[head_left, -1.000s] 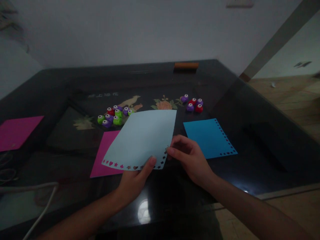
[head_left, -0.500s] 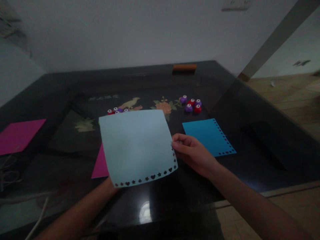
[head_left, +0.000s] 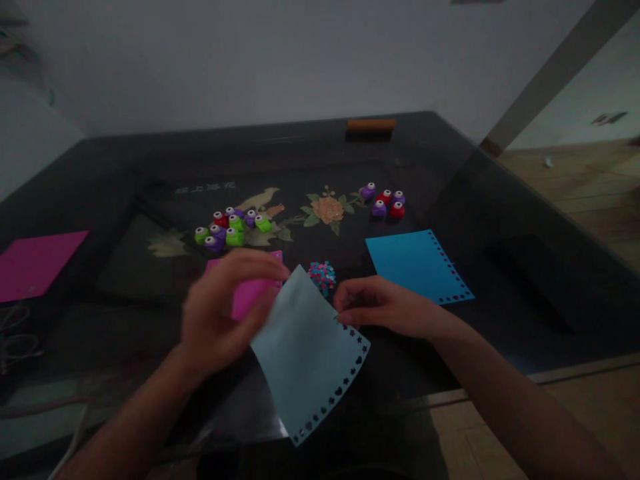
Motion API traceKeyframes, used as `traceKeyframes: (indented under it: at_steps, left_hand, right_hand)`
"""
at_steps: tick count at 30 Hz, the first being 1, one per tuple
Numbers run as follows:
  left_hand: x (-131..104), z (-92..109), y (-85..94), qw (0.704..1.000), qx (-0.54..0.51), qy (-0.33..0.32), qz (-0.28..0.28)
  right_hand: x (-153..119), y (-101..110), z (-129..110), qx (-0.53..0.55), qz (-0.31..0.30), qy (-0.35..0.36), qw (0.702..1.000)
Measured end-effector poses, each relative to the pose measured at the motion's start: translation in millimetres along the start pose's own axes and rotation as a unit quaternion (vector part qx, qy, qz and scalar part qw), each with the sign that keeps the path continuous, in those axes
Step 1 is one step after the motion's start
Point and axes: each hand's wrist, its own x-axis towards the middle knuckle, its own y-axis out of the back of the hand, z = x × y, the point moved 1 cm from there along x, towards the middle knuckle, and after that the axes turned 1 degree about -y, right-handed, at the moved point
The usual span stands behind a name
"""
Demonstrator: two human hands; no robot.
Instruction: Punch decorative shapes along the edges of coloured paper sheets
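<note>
A pale blue sheet (head_left: 305,353) is tilted over the front of the dark table, with punched stars and hearts along two edges. My right hand (head_left: 375,303) pinches its right edge. Near the sheet's upper left side is my left hand (head_left: 225,310), slightly blurred, fingers curved with thumb and fingertips apart; whether it touches the sheet is unclear. Behind my left hand lies a pink sheet (head_left: 247,297), partly covered. A small pile of pink, blue and white paper bits (head_left: 323,275) sits just beyond the pale sheet.
A blue sheet with punched edges (head_left: 413,267) lies right. Green, purple and red punches (head_left: 233,227) stand left of centre, more punches (head_left: 387,202) at right. Another pink sheet (head_left: 40,263) is far left, near a white cable (head_left: 20,347). An orange-brown roll (head_left: 371,125) lies at the back.
The pale sheet has turned and moved lower right, uncovering the paper bits and more punches. My left hand has come out from behind it. My right hand still grips its edge.
</note>
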Motion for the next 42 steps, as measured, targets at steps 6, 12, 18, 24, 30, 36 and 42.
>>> traceKeyframes:
  at_steps: [6,12,18,24,30,36,42]
  left_hand:
    - [-10.8,4.4,-38.3,0.981,0.025,0.028,-0.193]
    - [-10.5,-1.9,-39.6,0.976,-0.039,0.12,-0.175]
    - [-11.0,-3.7,-37.4,0.973,-0.028,0.162,-0.16]
    - [-9.4,0.7,-34.6,0.988,0.03,0.103,-0.111]
    - [-14.4,17.8,-33.0,0.993,0.094,0.011,-0.067]
    - [-14.8,14.8,-39.1,0.985,0.063,0.076,-0.143]
    - [-15.2,13.0,-40.3,0.98,0.007,0.124,-0.153]
  right_hand:
    - [2.6,-3.7,0.7,-0.041,0.042,0.006,0.998]
    - [1.8,-0.8,2.3,-0.019,0.099,0.009,0.995]
    - [1.7,0.2,4.3,0.015,0.1,-0.007,0.995]
    - [2.6,2.3,7.4,-0.017,0.141,-0.001,0.99]
    - [4.2,-4.8,10.0,-0.019,0.153,0.01,0.988]
    - [3.8,-11.1,7.7,-0.093,0.162,0.047,0.981]
    - [3.8,-16.1,5.1,-0.132,0.182,0.059,0.973]
